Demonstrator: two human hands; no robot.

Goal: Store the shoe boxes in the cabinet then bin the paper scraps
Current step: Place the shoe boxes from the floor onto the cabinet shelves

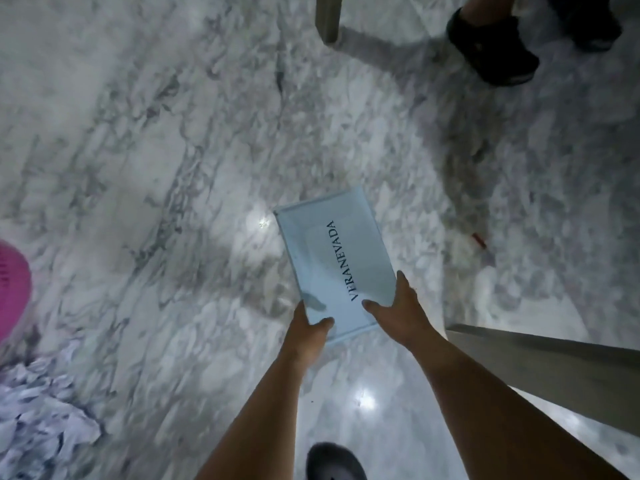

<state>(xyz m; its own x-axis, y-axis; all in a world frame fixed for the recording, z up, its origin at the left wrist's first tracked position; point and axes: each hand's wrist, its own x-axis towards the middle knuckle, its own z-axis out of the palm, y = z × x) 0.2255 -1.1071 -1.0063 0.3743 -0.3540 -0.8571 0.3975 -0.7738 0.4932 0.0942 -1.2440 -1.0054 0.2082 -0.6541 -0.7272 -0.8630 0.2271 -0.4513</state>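
Note:
A pale blue shoe box (332, 251) with dark lettering on its lid is held out over the marble floor. My left hand (308, 329) grips its near left corner, thumb on the lid. My right hand (398, 308) grips the near right corner, fingers spread across the lid's edge. A heap of crumpled white paper scraps (38, 410) lies on the floor at the lower left. No cabinet is recognisable in view.
A pink round container (12, 289) shows at the left edge. A grey panel edge (554, 372) runs along the lower right. Another person's dark shoe (491, 50) stands at the top right by a grey post (329, 17). My own shoe (334, 462) is below.

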